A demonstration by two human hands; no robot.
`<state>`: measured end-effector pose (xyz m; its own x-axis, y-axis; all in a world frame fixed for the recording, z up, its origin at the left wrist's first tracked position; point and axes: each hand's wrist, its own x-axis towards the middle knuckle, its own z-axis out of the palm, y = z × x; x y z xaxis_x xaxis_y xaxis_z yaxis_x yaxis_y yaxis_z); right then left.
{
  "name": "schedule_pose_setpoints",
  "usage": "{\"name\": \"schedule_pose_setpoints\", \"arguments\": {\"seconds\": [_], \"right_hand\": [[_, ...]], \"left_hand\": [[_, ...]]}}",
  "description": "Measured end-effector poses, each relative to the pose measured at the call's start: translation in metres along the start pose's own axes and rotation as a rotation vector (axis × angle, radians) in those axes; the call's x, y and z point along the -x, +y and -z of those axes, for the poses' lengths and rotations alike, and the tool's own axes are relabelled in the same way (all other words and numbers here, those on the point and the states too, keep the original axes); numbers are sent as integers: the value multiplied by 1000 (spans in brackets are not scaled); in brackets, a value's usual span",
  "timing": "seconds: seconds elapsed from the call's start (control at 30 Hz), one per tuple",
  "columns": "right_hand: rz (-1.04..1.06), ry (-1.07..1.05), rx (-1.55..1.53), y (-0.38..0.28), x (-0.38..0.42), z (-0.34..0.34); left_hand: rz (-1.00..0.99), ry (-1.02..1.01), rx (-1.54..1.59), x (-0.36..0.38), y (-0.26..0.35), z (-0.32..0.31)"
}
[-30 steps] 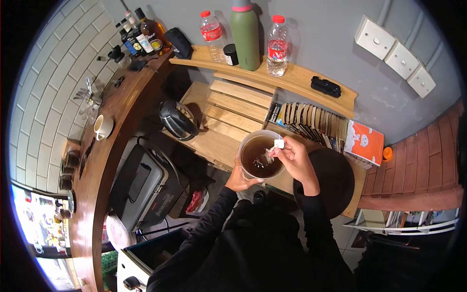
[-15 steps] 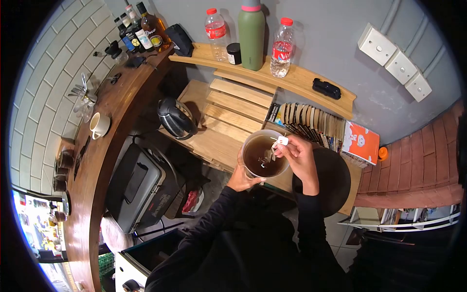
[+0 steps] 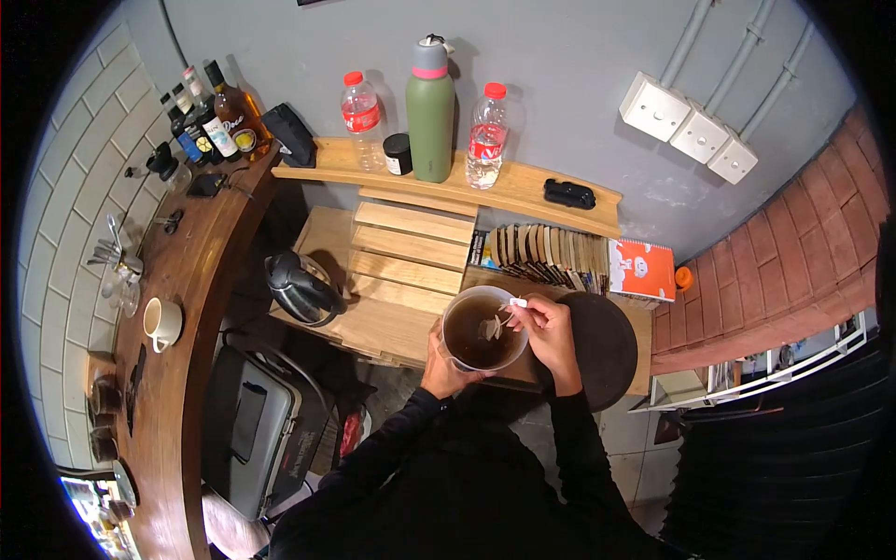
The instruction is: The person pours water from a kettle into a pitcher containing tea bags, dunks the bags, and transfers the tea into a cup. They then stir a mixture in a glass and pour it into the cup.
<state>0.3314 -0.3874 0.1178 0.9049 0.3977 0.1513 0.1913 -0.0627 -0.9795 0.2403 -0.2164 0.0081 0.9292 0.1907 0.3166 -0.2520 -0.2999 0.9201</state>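
My left hand [image 3: 441, 366] wraps around the near side of a clear cup [image 3: 455, 313] full of dark tea. My right hand [image 3: 543, 329] pinches the white tag [image 3: 517, 302] of a tea bag at the cup's right rim. The tea bag [image 3: 490, 328] hangs on its string just above or at the tea's surface. Both sleeves are black.
A black kettle [image 3: 297, 287] stands on the slatted wooden shelf [image 3: 403, 250] to the left. A round dark stool [image 3: 604, 347] is at the right. Behind are books [image 3: 541, 253], an orange notebook [image 3: 644, 270], bottles and a green flask [image 3: 429, 110]. A curved wooden counter [image 3: 191, 271] holds a white mug [image 3: 161, 323].
The view has pulled back and tilted up. The cup and both hands sit lower and smaller in frame. The tea bag has been lifted a little by its string.
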Motion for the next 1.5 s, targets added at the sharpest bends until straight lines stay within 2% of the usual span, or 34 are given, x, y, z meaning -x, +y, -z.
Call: {"name": "schedule_pose_setpoints", "arguments": {"seconds": [0.07,0.17,0.27,0.47,0.6,0.8,0.87,1.13,1.33,1.5], "right_hand": [[11,28,3,-1,-1,-4],[-11,80,-37,-6,-3,-9],[0,99,-31,-11,-5,-12],[57,116,-120,-18,-7,-18],[49,104,-123,-4,-3,-17],[69,93,-90,-7,-3,-14],[109,112,-113,-11,-3,-13],[73,62,-61,5,4,-15],[181,158,-10,-2,-2,-16],[266,142,43,-12,0,-11]], "left_hand": [[-40,11,-121,1,-2,1],[-30,76,25,5,-17,-5],[-42,0,-50,1,-12,0],[-61,-26,-125,4,-17,-1],[-41,10,-48,6,-15,-10],[-84,-43,-302,8,-12,-12],[-14,35,-171,9,-10,-15],[27,47,-222,11,-3,-19],[39,-19,-235,9,-13,-16],[14,-28,-295,9,-9,-15]]}}
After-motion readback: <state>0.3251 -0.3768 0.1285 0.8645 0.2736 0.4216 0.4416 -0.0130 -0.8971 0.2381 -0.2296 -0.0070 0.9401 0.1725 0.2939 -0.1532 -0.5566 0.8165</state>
